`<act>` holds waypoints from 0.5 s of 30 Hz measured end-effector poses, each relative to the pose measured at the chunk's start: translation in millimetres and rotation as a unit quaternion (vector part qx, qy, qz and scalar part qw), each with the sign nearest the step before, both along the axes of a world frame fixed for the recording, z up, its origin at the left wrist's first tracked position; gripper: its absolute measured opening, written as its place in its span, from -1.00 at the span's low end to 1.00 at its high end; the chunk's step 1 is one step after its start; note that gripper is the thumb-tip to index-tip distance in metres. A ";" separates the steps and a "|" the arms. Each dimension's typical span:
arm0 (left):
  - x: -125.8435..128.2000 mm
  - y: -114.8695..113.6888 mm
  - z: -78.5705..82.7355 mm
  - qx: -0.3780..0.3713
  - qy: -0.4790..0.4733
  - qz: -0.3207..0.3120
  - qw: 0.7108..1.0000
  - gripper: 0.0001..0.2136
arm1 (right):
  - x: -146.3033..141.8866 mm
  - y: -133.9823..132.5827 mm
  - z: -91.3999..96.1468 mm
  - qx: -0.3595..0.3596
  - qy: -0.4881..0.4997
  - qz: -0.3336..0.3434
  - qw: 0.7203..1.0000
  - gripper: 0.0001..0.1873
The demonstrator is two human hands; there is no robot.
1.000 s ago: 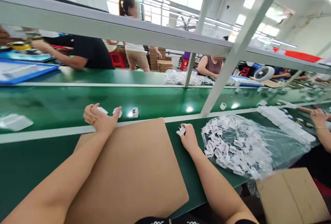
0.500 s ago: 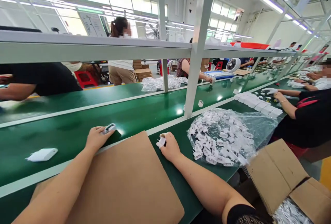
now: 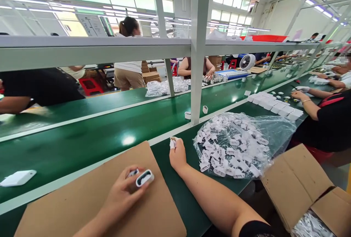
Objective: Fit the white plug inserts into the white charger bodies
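Observation:
Over the sheet of brown cardboard [image 3: 82, 200], my left hand [image 3: 123, 193] is closed around a white charger housing [image 3: 148, 179], its oval open end facing up with dark parts inside. A second similar white piece [image 3: 133, 172] shows between the same fingers. My right hand [image 3: 178, 156] is on the green bench just beyond the cardboard's right edge, fingers curled on a small white plastic plug piece [image 3: 172, 143], largely hidden by the hand. Right of it lies a clear plastic bag [image 3: 203, 134] of many white plug pieces.
A white charger [image 3: 19, 178] lies on the green belt [image 3: 82, 131] at left; two housings [image 3: 205, 109] stand near the upright post [image 3: 197, 65]. White housings [image 3: 274, 105] are lined up before a co-worker [image 3: 331, 120]. An open carton [image 3: 293, 182] stands at lower right.
My left hand has come from the belt, back and right over the cardboard, with the housing. My right hand stays near its place, turned slightly. The charger on the belt has shifted left.

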State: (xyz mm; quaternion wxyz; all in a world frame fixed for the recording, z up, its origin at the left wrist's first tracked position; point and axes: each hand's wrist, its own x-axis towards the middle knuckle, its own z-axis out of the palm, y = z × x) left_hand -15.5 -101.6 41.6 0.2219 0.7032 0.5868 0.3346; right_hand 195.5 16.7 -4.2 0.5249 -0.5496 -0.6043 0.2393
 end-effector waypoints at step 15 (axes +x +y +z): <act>-9.6 27.6 88.8 0.087 0.133 -0.051 0.986 -0.39 | -6.1 -1.7 6.3 -0.022 0.059 -0.001 0.998 -0.78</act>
